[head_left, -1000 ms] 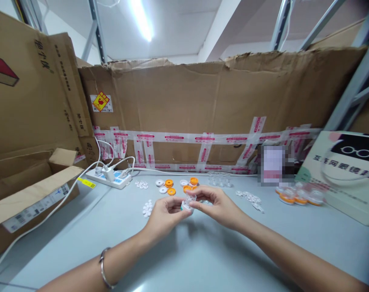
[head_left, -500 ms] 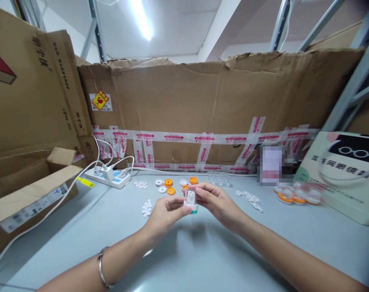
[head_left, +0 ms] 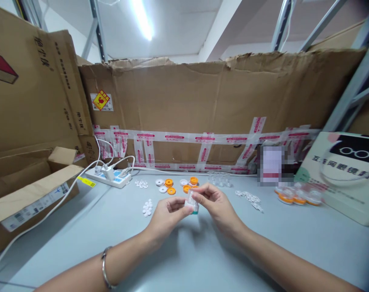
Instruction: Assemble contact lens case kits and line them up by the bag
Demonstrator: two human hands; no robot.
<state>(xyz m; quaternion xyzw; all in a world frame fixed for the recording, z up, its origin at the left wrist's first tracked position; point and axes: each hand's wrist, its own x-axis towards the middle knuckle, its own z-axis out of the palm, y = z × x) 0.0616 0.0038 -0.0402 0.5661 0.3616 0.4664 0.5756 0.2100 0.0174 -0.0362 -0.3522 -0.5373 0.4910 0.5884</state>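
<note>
Over the table in front of me, both hands meet at a small clear container (head_left: 190,201) with a white collar and a green base. My left hand (head_left: 163,217) pinches the collar and base from the left, thumb in front. My right hand (head_left: 218,206) has its thumb and fingers closed on the clear upper part. Something white and speckled shows through the clear wall, partly covered by the right thumb. Orange rings (head_left: 171,191) and white rings (head_left: 163,189) lie just beyond the hands. Small white discs (head_left: 147,207) are grouped left of my left hand.
Perforated white pieces (head_left: 249,197) lie to the right, near clear-topped orange parts (head_left: 299,196). Clear parts (head_left: 219,179) stand at the back. A power strip (head_left: 119,178), with trailing cables, and an open carton (head_left: 35,194) are on the left. A large cardboard sheet (head_left: 184,101) walls off the back.
My right thumb and fingers have come lower over the clear upper part, covering more of it. The container tilts slightly to the left at its top. My left hand keeps its grip.
</note>
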